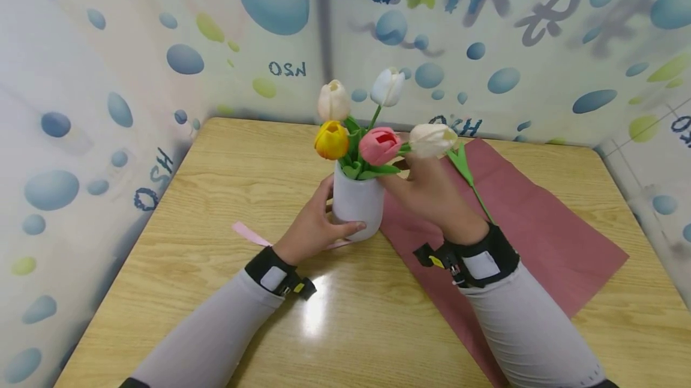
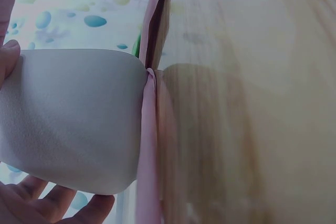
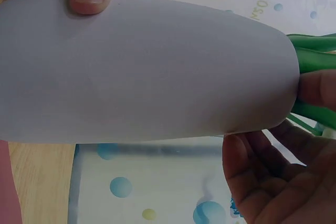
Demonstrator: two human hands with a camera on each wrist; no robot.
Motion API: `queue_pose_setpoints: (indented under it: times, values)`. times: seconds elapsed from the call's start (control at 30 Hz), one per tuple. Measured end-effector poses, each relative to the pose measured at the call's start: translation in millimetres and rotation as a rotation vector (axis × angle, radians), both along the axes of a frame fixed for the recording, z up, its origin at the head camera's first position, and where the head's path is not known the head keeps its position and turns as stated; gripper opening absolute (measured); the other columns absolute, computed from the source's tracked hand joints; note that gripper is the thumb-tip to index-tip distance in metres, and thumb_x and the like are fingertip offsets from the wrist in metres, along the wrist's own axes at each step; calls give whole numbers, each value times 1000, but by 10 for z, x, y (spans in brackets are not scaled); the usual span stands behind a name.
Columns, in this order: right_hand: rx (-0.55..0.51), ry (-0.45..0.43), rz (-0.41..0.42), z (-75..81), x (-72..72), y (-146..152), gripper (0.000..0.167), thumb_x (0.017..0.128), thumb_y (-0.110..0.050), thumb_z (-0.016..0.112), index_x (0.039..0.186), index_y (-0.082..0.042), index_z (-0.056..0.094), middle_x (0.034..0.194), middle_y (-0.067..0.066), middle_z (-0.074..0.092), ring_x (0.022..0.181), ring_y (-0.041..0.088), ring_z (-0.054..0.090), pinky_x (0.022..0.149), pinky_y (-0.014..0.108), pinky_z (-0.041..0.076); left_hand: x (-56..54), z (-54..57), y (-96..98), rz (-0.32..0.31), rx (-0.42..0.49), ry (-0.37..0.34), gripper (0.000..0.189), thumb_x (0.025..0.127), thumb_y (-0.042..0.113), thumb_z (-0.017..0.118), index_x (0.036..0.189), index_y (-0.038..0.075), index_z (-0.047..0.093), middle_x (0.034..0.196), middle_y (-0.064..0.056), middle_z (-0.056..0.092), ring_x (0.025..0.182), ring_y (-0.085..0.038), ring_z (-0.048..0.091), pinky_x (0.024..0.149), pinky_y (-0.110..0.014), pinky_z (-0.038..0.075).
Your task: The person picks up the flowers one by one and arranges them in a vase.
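Observation:
In the head view a white vase (image 1: pixel 357 205) stands upright with several artificial tulips, among them a yellow one (image 1: pixel 332 140) and a pink one (image 1: pixel 380 146). My left hand (image 1: pixel 315 223) grips its lower wall, thumb in front and fingers round the far side. At the right of the rim my right hand (image 1: pixel 432 193) appears to pinch the stem of a white tulip (image 1: pixel 432 139), whose bloom leans outward and is blurred. Its thumb (image 3: pixel 317 88) lies at the rim by the green leaves (image 3: pixel 317 59), with the other fingers curled beside the vase.
A pink ribbon (image 1: pixel 251 234) runs under the vase on the wooden table (image 1: pixel 216 172). Dark pink wrapping paper (image 1: pixel 545 238) spreads at the right. On it lies a green stem (image 1: pixel 464 166), partly behind my right wrist. Patterned walls (image 1: pixel 259 76) border the table.

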State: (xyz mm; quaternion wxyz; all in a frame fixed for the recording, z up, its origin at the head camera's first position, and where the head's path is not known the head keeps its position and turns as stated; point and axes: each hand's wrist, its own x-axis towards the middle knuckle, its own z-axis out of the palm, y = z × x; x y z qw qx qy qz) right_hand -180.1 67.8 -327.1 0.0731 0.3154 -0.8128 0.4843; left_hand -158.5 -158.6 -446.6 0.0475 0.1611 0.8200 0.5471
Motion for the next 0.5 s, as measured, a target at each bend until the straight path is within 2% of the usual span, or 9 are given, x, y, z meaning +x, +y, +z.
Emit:
queue_pose_setpoints:
  times: [0.17,0.37,0.5]
  values:
    - [-33,-109,4,-1,12,32,43,97,-7,71,138,-2,57,134,11,64,120,22,60,97,47,59,1,4,1,-2,-5,2,102,82,33,90,160,33,25,150,2,50,136,-22,50,113,-56,48]
    - [-45,-109,24,-24,12,63,48,96,-6,72,141,-4,55,137,9,63,121,21,61,96,48,61,8,14,6,0,-1,-10,102,82,34,90,160,33,25,149,2,50,136,-21,50,113,-56,48]
    - [-52,-112,26,-63,35,93,47,96,-3,71,141,-2,55,136,11,63,123,24,62,98,50,60,8,12,11,-2,6,-11,102,82,34,91,160,33,25,149,2,50,136,-22,50,113,-57,47]
